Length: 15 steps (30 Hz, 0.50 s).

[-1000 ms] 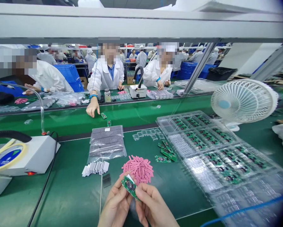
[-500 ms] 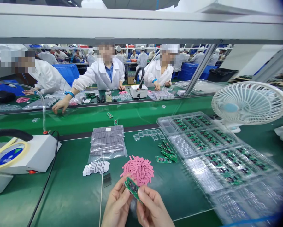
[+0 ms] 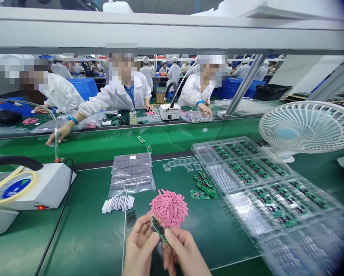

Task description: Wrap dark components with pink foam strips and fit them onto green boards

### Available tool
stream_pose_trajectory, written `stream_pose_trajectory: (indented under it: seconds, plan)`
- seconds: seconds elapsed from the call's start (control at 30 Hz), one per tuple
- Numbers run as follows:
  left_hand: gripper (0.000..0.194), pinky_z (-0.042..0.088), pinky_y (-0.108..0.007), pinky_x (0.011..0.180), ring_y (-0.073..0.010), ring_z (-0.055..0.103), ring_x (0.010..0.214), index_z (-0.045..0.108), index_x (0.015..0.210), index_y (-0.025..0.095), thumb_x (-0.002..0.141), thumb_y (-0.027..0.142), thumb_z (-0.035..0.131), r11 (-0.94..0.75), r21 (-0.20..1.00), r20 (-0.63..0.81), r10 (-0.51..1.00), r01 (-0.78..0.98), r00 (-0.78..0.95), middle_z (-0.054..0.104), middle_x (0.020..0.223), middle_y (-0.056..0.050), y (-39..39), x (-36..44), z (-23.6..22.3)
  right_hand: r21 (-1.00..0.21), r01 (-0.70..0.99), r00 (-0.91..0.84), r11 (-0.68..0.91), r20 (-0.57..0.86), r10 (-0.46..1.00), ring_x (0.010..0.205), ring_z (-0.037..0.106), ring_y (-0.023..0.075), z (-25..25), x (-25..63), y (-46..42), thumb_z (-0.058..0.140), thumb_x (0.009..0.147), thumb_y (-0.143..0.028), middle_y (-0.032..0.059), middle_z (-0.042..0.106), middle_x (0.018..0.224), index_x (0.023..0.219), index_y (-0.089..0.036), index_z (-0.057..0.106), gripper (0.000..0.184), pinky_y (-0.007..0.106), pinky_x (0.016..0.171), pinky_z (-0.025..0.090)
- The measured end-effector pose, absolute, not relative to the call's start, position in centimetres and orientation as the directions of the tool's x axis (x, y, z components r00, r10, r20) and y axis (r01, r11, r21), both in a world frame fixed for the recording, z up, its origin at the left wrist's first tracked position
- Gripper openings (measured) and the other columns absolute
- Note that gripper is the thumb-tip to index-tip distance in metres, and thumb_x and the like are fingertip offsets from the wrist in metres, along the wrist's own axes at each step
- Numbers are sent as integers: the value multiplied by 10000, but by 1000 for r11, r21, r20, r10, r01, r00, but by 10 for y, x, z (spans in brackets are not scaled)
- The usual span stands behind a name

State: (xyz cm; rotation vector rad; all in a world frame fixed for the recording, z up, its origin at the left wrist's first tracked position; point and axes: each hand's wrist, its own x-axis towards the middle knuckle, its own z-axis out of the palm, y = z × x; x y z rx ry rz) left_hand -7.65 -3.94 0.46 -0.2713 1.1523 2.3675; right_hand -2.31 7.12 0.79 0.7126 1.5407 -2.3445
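Between my two hands, low in the middle of the head view, is a small green circuit board [image 3: 159,229], tilted nearly edge-on. My left hand [image 3: 141,243] pinches its left side with thumb and fingers. At the lower right end, my right hand [image 3: 185,247] grips it with the thumb on top. Something clear and shiny shows under the board, too hidden to name. Just beyond my fingers lies a heap of pink strips [image 3: 169,207]. A dark flat square [image 3: 130,218] sits left of my left hand, near a row of white pieces [image 3: 118,203].
Clear trays of circuit boards [image 3: 258,191] cover the right side, beside a white fan [image 3: 306,128]. Loose boards [image 3: 204,186], small clear parts [image 3: 180,164] and a bag of grey strips [image 3: 132,172] lie ahead. A white machine [image 3: 30,188] with a cable stands left. Co-workers sit across the green conveyor [image 3: 111,140].
The board has turned from showing its face to nearly edge-on in my hands. Two small boards on the conveyor have shifted right. A co-worker's hand opposite has moved left.
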Motion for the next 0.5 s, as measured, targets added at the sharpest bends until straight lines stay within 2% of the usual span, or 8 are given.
stream_pose_trajectory:
  seconds: [0.03, 0.1, 0.17, 0.2, 0.3, 0.37, 0.43, 0.5]
  plan:
    - [482, 552, -217, 814, -177, 688, 897, 685, 1013, 174, 588, 282, 886, -508, 707, -372, 324, -492, -870, 714, 945, -97, -40, -77, 4, -864, 425, -867, -270, -474, 152, 455, 502, 53, 12, -22, 74, 571, 812, -676, 46, 587, 648, 860, -90, 523, 590, 134, 425, 368]
    - [500, 557, -224, 842, -188, 687, 938, 684, 1047, 175, 596, 267, 879, -462, 764, -349, 291, -450, -891, 702, 1023, -105, -42, -77, 1, -961, 277, -914, 18, -258, 312, 692, 589, 67, 20, -20, 79, 584, 872, -520, 77, 624, 854, 956, -84, 593, 444, 132, 607, 467]
    - [461, 563, -229, 855, -192, 685, 953, 694, 1038, 184, 615, 247, 864, -397, 835, -287, 277, -381, -917, 679, 1058, -94, -44, -78, -5, -967, 103, -935, 233, -14, 356, 818, 576, 65, 30, -20, 81, 585, 896, -354, 57, 610, 911, 958, -114, 616, 251, 122, 743, 471]
    - [412, 565, -219, 848, -182, 683, 939, 703, 1006, 188, 626, 229, 855, -356, 877, -235, 268, -322, -935, 668, 1036, -78, -46, -78, -8, -953, 36, -939, 302, 72, 338, 822, 566, 60, 35, -20, 82, 582, 897, -292, 43, 601, 898, 934, -125, 613, 174, 117, 758, 463]
    - [273, 555, -162, 814, -134, 665, 885, 717, 914, 205, 664, 152, 814, -230, 972, 15, 242, -42, -970, 638, 932, -36, -50, -79, -11, -901, -118, -935, 419, 242, 258, 820, 550, 36, 43, -22, 80, 597, 869, -153, 4, 575, 871, 896, -147, 582, 32, 90, 761, 439]
    - [247, 553, -149, 789, -123, 657, 867, 719, 910, 220, 694, 119, 782, -170, 976, 177, 273, 133, -946, 640, 896, -30, -52, -82, -6, -876, -178, -929, 448, 299, 217, 848, 549, 29, 45, -23, 81, 596, 858, -99, -6, 563, 885, 915, -158, 565, 88, 83, 786, 432]
    - [222, 561, -163, 753, -127, 662, 844, 714, 917, 236, 736, 113, 748, -158, 964, 258, 347, 215, -902, 650, 873, -30, -55, -86, 3, -866, -207, -931, 455, 317, 180, 877, 545, 30, 44, -22, 83, 577, 876, -93, -4, 556, 909, 944, -167, 556, 103, 90, 810, 429]
    - [185, 565, -181, 726, -131, 667, 824, 711, 913, 246, 778, 120, 716, -171, 960, 276, 430, 222, -860, 654, 854, -29, -58, -90, 10, -868, -215, -941, 448, 307, 144, 903, 541, 35, 44, -21, 88, 544, 908, -107, 7, 550, 942, 975, -172, 550, 94, 101, 824, 429]
